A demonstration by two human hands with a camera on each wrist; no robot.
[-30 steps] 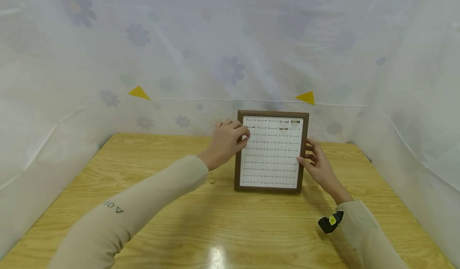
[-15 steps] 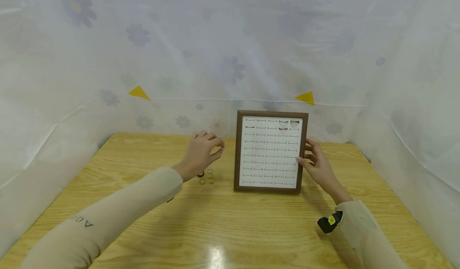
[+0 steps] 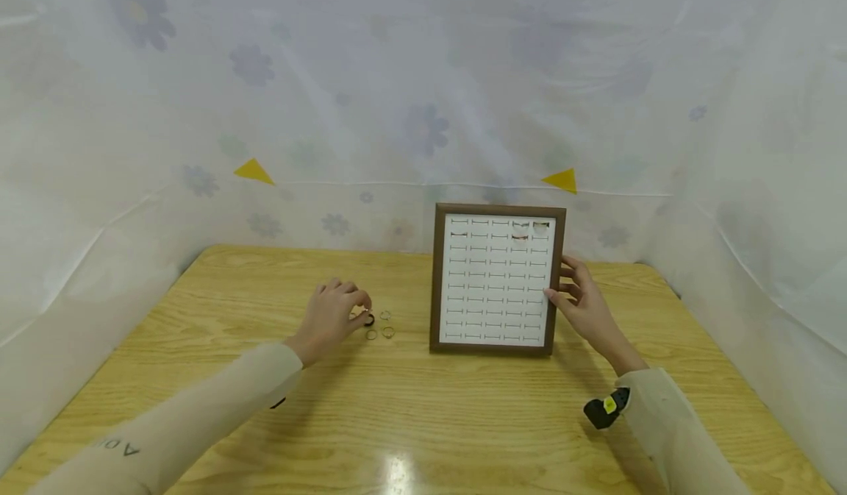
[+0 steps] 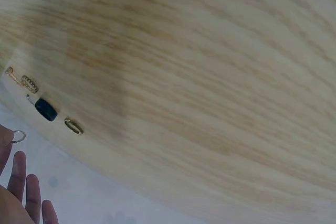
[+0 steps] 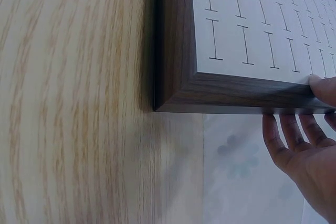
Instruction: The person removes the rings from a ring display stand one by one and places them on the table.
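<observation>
A dark wooden frame (image 3: 438, 282) with a white slotted board stands upright at the back of the table; a few rings sit in its top rows. My right hand (image 3: 581, 302) grips its right edge, thumb on the front and fingers (image 5: 294, 140) behind the frame (image 5: 231, 92). My left hand (image 3: 334, 315) is low over the table, left of the frame, at a small group of loose rings (image 3: 387, 331). In the left wrist view it pinches a thin silver ring (image 4: 18, 136) at its fingertips, with a black ring (image 4: 46, 109) and gold rings (image 4: 73, 126) lying beyond.
The light wooden table (image 3: 423, 414) is enclosed by white flowered cloth walls (image 3: 370, 112) behind and on both sides. A black and yellow wrist device (image 3: 605, 409) sits at my right sleeve.
My left hand left the board's upper left slots, moved down and left to the loose rings on the table, and now pinches one. The right hand kept its hold on the frame.
</observation>
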